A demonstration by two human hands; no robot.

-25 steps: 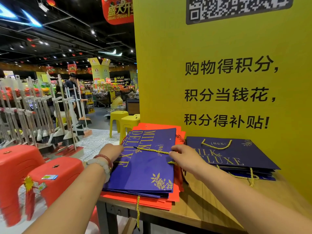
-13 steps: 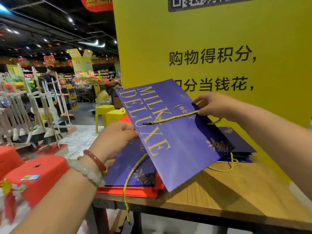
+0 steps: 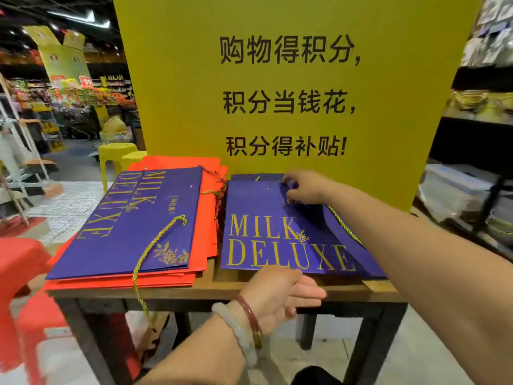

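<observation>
The yellow board (image 3: 277, 79) with its black lettering fills the back of my view and stands along the far side of the wooden table (image 3: 216, 291). On the table's left half lies a pile (image 3: 133, 226) of flat bags, purple on orange, which reaches the left and near edges.

The purple bag (image 3: 277, 245) I am working on lies flat on the right half, on top of another purple one. Its far edge is just short of the board and its near edge is close to the front rim. It sits between my hands. My right hand (image 3: 302, 187) is at the far edge, fingers curled and pinching the top layer there. My left hand (image 3: 280, 294) is at the near edge, fingers straight, pointing right and holding nothing. I cannot tell whether it touches the paper.

The bag is deep purple, with MILK DELUXE in gold facing me and a small gold sprig beside the lettering. A narrow strip of bare wood separates it from the pile, and a little more shows at the front right corner.

Its gold cord (image 3: 344, 225) trails out from under my right forearm. Two bracelets (image 3: 251, 315) circle my left wrist.
</observation>
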